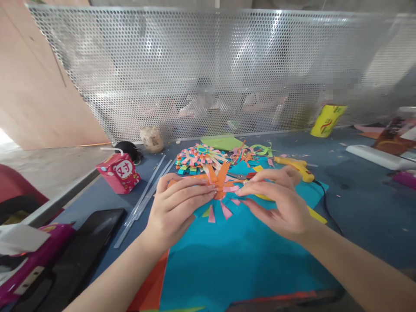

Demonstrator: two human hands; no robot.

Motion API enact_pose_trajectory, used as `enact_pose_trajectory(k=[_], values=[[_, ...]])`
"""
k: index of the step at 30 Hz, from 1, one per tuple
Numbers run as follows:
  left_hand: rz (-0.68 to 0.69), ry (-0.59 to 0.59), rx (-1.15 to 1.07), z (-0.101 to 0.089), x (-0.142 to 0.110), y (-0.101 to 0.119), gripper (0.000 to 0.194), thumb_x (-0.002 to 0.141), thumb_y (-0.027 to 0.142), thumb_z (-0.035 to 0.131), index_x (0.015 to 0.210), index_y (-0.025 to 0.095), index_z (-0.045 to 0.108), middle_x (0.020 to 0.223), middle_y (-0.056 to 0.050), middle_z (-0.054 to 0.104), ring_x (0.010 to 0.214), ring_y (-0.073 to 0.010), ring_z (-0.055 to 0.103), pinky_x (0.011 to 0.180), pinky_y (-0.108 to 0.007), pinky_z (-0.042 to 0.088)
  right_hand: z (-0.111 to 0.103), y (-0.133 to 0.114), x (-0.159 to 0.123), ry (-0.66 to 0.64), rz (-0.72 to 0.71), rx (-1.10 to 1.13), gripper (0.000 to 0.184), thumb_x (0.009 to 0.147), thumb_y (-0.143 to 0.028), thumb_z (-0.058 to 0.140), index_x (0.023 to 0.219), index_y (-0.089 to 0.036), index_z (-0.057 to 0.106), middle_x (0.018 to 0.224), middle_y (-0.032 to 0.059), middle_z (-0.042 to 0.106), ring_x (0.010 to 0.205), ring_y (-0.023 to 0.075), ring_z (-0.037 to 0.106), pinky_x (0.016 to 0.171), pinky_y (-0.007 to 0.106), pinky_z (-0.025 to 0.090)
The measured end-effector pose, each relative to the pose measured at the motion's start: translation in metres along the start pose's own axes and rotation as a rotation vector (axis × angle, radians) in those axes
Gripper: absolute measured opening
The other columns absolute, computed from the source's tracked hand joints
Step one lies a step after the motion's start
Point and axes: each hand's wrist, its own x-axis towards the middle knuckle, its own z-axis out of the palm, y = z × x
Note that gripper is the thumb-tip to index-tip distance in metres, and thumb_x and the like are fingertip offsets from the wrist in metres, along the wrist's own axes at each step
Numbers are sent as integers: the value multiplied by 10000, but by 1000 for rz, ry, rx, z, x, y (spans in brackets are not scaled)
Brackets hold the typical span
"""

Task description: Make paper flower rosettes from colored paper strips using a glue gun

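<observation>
A layered paper flower (220, 193) with orange, pink and teal strips is between my hands, just above a large blue paper sheet (247, 255). My left hand (182, 201) grips its left side, the fingers lying over the orange centre. At the other side, my right hand (276, 197) pinches at the end of a pink strip, with thumb and index finger close together. Behind the flower lies a bigger fringed paper flower (198, 158) in pink, teal and orange. Scissors (237, 176) with red handles are partly hidden by my right hand.
A yellow glue gun (297, 167) with a black cord lies at right. Clear glue sticks (143, 199), a red drink carton (119, 173) and a black phone (87, 242) are at left. Behind stand a yellow cup (328, 121) and a perforated metal screen (208, 56).
</observation>
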Motion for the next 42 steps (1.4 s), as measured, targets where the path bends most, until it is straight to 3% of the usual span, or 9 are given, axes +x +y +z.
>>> enact_pose_trajectory(k=[12, 18, 38, 42], values=[[20, 1, -5, 1, 0, 0, 261, 780, 101, 583, 1016, 207, 614, 1014, -33, 690, 981, -182, 606, 844, -358, 375, 2, 5, -4, 23, -89, -75, 128, 830, -185, 538, 926, -267, 560, 808, -13, 601, 749, 132, 565, 729, 357, 333], [19, -8, -5, 1, 0, 0, 260, 792, 87, 558, 1018, 200, 617, 1019, -35, 687, 990, -174, 603, 864, -352, 368, 2, 7, -4, 25, -117, -55, 130, 825, -190, 546, 935, -258, 556, 870, 2, 593, 800, 140, 562, 753, 336, 360], [-3, -29, -41, 3, -1, -1, 306, 762, 66, 581, 1032, 207, 603, 1035, -35, 681, 987, -174, 604, 882, -354, 363, 3, 7, -5, 53, -93, -71, 166, 807, -189, 569, 940, -288, 577, 833, -2, 596, 792, 158, 568, 771, 343, 364], [-69, -38, -135, 4, 2, 2, 308, 744, 61, 592, 1004, 224, 616, 1010, -24, 690, 956, -175, 617, 891, -356, 367, 2, 7, -4, 14, -72, -34, 169, 811, -187, 556, 951, -277, 583, 835, 0, 618, 811, 156, 571, 773, 340, 377]])
